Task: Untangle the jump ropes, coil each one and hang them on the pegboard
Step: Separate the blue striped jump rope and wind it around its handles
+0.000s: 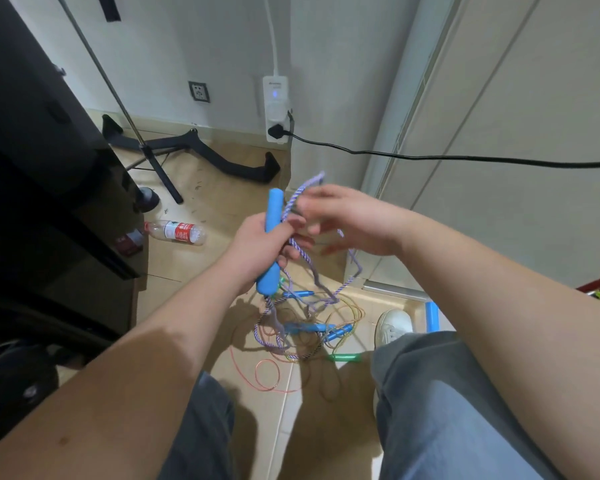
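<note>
My left hand (257, 240) grips a thick blue jump-rope handle (272, 216) held upright above the floor. A purple and white braided rope (298, 197) loops up beside the handle and hangs down to the floor. My right hand (347, 220) is at that loop with its fingers spread; the fingertips are blurred. On the floor below lies a tangled pile (302, 327) of thin orange, yellow and pink ropes with slim blue handles (312, 328) and a green handle (345, 357).
A plastic water bottle (175, 232) lies on the floor at left, by dark furniture (42, 174). A tripod leg (160, 171) and a black stand (222, 157) sit near the wall. A black cable (430, 156) stretches from a power strip (276, 109). My white shoe (394, 327) is beside the pile.
</note>
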Demonstrator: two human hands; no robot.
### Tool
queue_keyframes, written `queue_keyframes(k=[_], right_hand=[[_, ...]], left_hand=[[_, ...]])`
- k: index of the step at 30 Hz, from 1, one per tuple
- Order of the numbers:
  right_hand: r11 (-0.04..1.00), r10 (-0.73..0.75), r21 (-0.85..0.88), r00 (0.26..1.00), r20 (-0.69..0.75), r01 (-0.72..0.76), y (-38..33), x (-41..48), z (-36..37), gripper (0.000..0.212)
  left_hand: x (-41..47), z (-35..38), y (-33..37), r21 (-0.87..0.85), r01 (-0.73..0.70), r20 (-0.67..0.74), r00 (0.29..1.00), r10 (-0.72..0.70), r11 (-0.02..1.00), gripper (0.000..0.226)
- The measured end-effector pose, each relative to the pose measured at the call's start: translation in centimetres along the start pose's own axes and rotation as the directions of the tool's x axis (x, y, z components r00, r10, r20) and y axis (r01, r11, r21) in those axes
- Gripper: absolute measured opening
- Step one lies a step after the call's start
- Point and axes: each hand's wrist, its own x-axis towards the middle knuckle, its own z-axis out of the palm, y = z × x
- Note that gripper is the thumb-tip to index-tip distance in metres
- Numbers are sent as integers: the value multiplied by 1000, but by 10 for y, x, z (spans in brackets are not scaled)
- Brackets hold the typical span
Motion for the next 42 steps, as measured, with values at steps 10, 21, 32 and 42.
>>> queue_keyframes(k=[10, 21, 32, 42], right_hand=[[738, 337, -622, 942, 7, -260, 26, -7, -1, 14], [995, -11, 98, 995, -104, 21, 1, -6, -1, 32], [874, 242, -443, 969, 42, -199, 19, -3, 10, 14], [975, -59, 197, 978, -200, 99, -8, -2, 14, 13]], left_hand=[[7, -12, 2, -195, 31, -63, 997, -45, 980, 19], [0, 0, -6, 216, 13, 106, 994, -37, 976, 16], [7, -10, 1, -100, -8, -65, 998, 1, 995, 13], [-3, 1, -5, 133, 23, 90, 995, -35, 991, 6]])
